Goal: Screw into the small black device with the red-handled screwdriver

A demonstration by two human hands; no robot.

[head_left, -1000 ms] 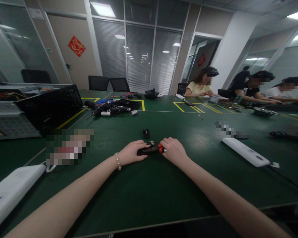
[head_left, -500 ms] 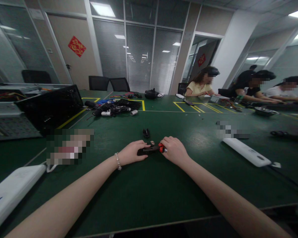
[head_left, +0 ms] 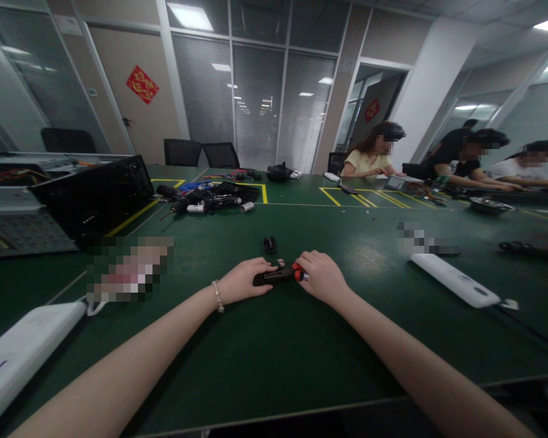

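My left hand (head_left: 248, 278), with a beaded bracelet at the wrist, is closed around the black end of a tool that looks like pliers (head_left: 281, 275). My right hand (head_left: 320, 277) is wrapped over the red-handled end, so only a bit of red shows beside its fingers. The pliers lie sideways between both hands, low over the green table (head_left: 274, 359). A small light scrap (head_left: 281, 263) sits just behind them. Farther back is a coiled black cable (head_left: 270, 245), touched by neither hand.
White power banks lie at left (head_left: 31, 340) and right (head_left: 456, 280). An open computer case (head_left: 91, 201) stands far left. Behind are a pile of black cables and parts (head_left: 210, 198) and a metal bowl (head_left: 491, 205). Several people (head_left: 369, 158) sit along the far right side.
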